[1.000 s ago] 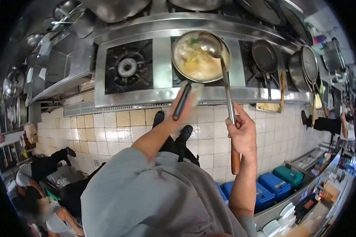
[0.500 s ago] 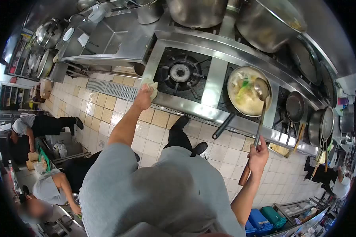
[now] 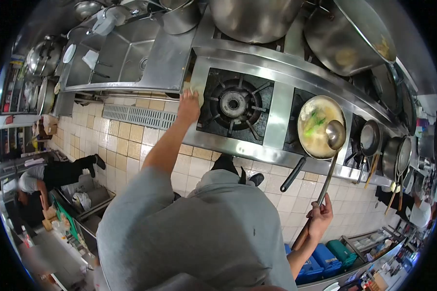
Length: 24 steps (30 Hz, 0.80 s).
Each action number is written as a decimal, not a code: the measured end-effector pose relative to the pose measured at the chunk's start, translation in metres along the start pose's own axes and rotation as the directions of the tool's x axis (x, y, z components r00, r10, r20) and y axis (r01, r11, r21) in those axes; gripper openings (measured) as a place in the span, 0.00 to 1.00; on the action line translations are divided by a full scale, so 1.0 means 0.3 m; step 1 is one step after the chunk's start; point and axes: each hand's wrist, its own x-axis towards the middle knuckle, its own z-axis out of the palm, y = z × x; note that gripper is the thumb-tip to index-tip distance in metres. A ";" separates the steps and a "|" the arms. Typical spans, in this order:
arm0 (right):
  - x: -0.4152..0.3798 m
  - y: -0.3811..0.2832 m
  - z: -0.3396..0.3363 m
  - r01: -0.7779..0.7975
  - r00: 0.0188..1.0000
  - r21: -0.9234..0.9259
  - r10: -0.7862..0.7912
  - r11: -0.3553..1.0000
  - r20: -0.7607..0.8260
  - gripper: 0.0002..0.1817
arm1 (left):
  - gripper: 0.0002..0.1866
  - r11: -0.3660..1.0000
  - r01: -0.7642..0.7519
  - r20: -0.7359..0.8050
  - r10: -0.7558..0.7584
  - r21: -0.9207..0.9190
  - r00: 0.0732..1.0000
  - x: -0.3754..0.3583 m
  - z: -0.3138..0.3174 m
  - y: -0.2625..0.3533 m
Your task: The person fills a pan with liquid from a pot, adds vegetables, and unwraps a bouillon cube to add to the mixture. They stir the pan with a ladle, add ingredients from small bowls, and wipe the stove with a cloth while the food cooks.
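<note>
My left hand point(image 3: 189, 107) presses a pale cloth point(image 3: 197, 97) against the left edge of the stove, beside the bare burner point(image 3: 233, 104); the cloth is partly hidden under the fingers. My right hand point(image 3: 320, 218) is closed around the handle of a long ladle point(image 3: 331, 177). The ladle's bowl rests inside a frying pan point(image 3: 308, 143), at its right side. Pale, creamy liquid with green leaves point(image 3: 315, 121) fills the pan. Its black handle point(image 3: 293, 174) sticks out over the stove's front edge, untouched by either hand.
Large pots point(image 3: 255, 19) stand behind the burners. Smaller pans point(image 3: 370, 137) sit to the right. A steel sink point(image 3: 121, 58) adjoins the stove on the left. A co-worker point(image 3: 48, 177) bends over a counter at far left; another person point(image 3: 417, 211) is at far right.
My left hand has slid the cloth back along the stove's left edge. The ladle bowl has shifted toward the front of the pan. The whole view has moved a little.
</note>
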 end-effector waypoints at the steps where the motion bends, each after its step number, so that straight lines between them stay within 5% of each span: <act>1: -0.007 -0.013 0.011 -0.009 1.000 0.014 0.010 1.000 -0.002 0.32 | 0.32 0.999 0.034 0.013 -0.033 -0.026 0.999 0.098 0.001 -0.005; 2: -0.016 -0.024 0.021 -0.009 1.000 0.012 0.009 1.000 -0.015 0.32 | 0.32 0.999 0.023 0.013 -0.023 -0.034 1.000 0.162 -0.060 0.023; 4: -0.036 -0.041 0.038 0.001 1.000 0.016 -0.001 1.000 -0.030 0.32 | 0.31 0.949 -0.073 0.285 -0.019 0.307 0.958 0.260 -0.243 0.084; 7: -0.063 -0.070 0.060 0.002 0.998 0.009 -0.001 1.000 -0.055 0.32 | 0.27 0.989 0.128 0.165 -0.139 0.073 0.976 0.411 -0.141 0.085; 10: -0.082 -0.121 0.091 -0.010 0.995 -0.005 0.010 1.000 -0.095 0.32 | 0.25 0.966 -0.018 0.141 -0.019 0.258 0.990 0.632 -0.004 -0.021; 14: -0.076 -0.130 0.083 -0.021 0.996 0.018 0.023 1.000 -0.092 0.32 | 0.22 0.989 0.130 0.235 -0.108 -0.078 0.966 0.549 -0.406 0.091; 16: -0.078 -0.120 0.074 -0.053 0.996 -0.012 0.052 0.999 -0.075 0.33 | 0.20 0.962 0.146 0.104 -0.125 -0.230 0.987 0.570 -0.408 0.154; 18: -0.090 -0.142 0.086 -0.063 0.994 0.018 0.064 0.998 -0.094 0.33 | 0.18 0.837 -0.048 -0.245 -0.104 -0.545 0.964 0.411 -0.507 0.320; 20: -0.091 -0.138 0.092 -0.074 0.993 0.053 0.078 0.996 -0.083 0.32 | 0.16 0.779 -0.224 -0.329 0.025 -0.585 0.944 0.298 -0.523 0.516; 22: -0.095 -0.124 0.090 -0.066 0.994 0.057 0.071 0.996 -0.088 0.32 | 0.16 0.714 -0.493 -0.383 0.329 -0.497 0.863 0.244 -0.351 0.671; 24: -0.107 -0.125 0.095 -0.063 0.993 0.050 0.067 0.997 -0.092 0.32 | 0.22 0.641 -0.312 0.066 0.494 -0.702 0.867 0.173 -0.195 0.834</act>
